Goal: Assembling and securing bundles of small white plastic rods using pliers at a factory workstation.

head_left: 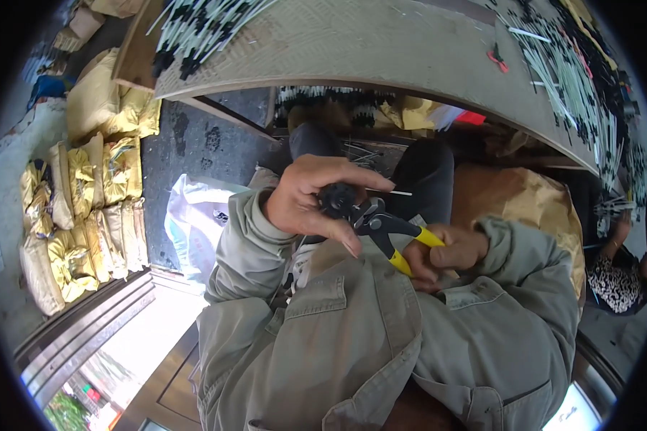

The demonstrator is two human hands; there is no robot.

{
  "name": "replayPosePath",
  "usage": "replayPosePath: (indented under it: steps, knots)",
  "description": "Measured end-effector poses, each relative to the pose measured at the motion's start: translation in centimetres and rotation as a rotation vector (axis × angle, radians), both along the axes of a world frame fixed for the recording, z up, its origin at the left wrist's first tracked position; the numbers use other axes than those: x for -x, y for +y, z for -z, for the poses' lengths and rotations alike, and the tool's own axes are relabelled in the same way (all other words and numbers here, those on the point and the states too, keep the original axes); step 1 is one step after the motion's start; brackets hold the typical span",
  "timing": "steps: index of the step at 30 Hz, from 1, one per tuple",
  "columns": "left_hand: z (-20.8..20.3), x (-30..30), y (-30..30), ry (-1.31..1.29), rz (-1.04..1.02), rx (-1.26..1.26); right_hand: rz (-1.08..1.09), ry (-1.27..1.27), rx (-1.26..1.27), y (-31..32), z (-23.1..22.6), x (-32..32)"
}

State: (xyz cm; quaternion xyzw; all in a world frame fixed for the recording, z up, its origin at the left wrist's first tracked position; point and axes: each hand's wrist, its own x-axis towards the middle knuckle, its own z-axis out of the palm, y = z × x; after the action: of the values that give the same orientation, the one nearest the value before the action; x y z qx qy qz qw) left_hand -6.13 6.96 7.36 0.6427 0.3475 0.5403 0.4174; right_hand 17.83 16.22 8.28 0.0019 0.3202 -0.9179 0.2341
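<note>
The black part sits in the palm of the left hand, its fingers curled round it while thumb and forefinger point forward, apart. The right hand has its fingers closed on the yellow grips of the pliers, whose head is right beside the part; whether they touch I cannot tell. Beyond the knees stands a table with rods heaped at both ends. Yellow sacks line the left, a brown bag the right.

Pliers with black-and-yellow handles, aslant, metal head just beside a round black piece
</note>
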Motion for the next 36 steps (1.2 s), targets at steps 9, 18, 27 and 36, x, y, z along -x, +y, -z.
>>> replayPosePath:
  steps: [9, 18, 27, 36]
  knots:
    - [0.4, -0.7, -0.7, -0.116, -0.04, 0.124, 0.341, 0.035, -0.076, -1.4, 2.0, 0.0]
    - [-0.5, -4.4, 0.0, 0.039, -0.322, 0.074, 1.031, 0.171, -0.708, -2.5, 10.7, 5.7]
    - [10.8, 6.3, -12.7, 0.995, -0.431, 0.47, 0.998, -0.149, -0.204, -1.8, 13.2, 2.3]
    - [8.3, -2.5, -7.9, 0.335, -0.6, 0.065, 0.95, 0.187, -0.869, -3.7, 9.6, 5.8]
